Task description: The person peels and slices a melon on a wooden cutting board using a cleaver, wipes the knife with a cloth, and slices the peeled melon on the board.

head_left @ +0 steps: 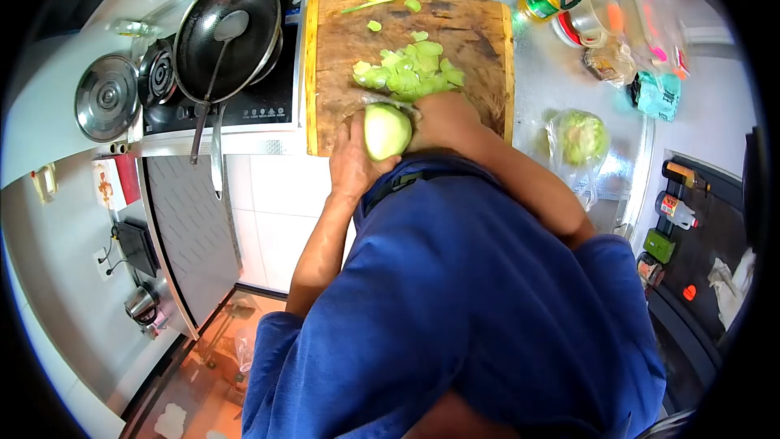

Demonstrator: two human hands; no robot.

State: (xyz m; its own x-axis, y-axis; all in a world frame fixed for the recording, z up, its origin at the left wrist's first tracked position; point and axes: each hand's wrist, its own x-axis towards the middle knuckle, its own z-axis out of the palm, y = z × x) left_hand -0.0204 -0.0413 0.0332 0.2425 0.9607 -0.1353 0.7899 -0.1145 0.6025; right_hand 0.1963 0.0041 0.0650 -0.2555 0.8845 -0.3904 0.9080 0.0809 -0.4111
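My left hand [352, 158] wraps round a smooth, pale green, gourd-like vegetable [387, 132] at the near edge of the wooden cutting board [479, 49]. My right hand [445, 119] is closed on the other side of it. Along the vegetable's far side runs a blurred, greyish strip like a knife blade [382, 99]; the handle is mostly hidden in my right hand. Just beyond both hands lies a pile of thin green slices [414, 67], with a few loose pieces farther up the board.
A wok [199, 41] with a metal spatula [231, 26] sits on the stove to the left, beside a lid [107, 97]. Green onion stalks [382, 0] cross the board's far edge. To the right are an oil bottle [543, 2] and a bagged green vegetable [582, 136].
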